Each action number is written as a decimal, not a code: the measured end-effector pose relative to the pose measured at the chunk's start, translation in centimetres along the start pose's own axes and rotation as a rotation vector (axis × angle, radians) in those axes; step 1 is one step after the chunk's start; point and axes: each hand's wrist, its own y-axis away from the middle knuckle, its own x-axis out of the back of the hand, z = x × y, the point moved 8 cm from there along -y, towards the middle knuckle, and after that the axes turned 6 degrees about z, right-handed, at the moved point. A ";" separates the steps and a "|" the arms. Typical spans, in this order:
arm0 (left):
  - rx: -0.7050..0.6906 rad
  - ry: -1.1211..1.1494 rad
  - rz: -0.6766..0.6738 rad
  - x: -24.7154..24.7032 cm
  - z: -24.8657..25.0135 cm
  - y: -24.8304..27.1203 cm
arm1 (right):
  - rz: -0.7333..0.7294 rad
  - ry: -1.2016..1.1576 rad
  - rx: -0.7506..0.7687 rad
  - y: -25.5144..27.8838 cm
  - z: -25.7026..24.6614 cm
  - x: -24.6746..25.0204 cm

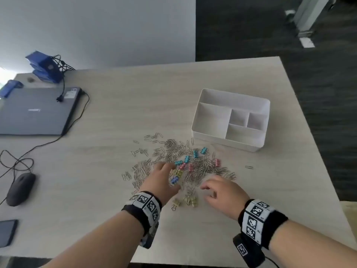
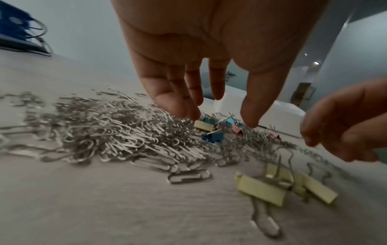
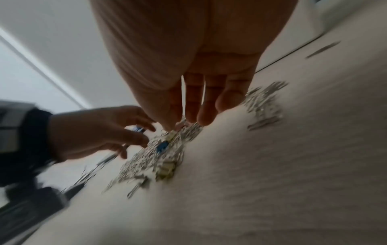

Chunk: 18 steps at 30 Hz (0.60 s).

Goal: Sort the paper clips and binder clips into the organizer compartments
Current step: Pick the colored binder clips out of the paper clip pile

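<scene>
A heap of silver paper clips (image 1: 170, 151) (image 2: 104, 132) lies mid-table, mixed with teal, pink, yellow and blue binder clips. A blue binder clip (image 1: 174, 179) (image 2: 211, 137) (image 3: 162, 146) sits between my hands, and several yellow binder clips (image 1: 190, 200) (image 2: 261, 190) (image 3: 167, 169) lie at the heap's near edge. The white organizer (image 1: 229, 102) stands behind and to the right, its compartments bare. My left hand (image 1: 170, 171) (image 2: 220, 119) hovers over the heap with straight fingers, holding nothing. My right hand (image 1: 204, 187) (image 3: 184, 123) reaches down, its fingertips at the clips; that view is blurred.
On the left are a closed laptop (image 1: 36, 111), a black mouse (image 1: 20, 188) with its cable, a phone (image 1: 6, 233) and blue boxes (image 1: 44, 68). One stray paper clip (image 1: 249, 167) lies right of the heap. The table's right edge falls off to dark floor.
</scene>
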 end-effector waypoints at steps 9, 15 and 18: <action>-0.072 -0.052 0.012 -1.1 0.4 -1.7 | -0.211 0.180 0.290 -2.3 -4.0 -4.8; 0.033 0.117 0.035 -0.9 -1.4 -2.1 | -0.182 0.124 0.337 -2.0 -4.1 -5.3; 0.151 0.279 0.030 -0.6 -2.7 -2.0 | -0.170 0.058 0.312 -1.6 -4.0 -4.9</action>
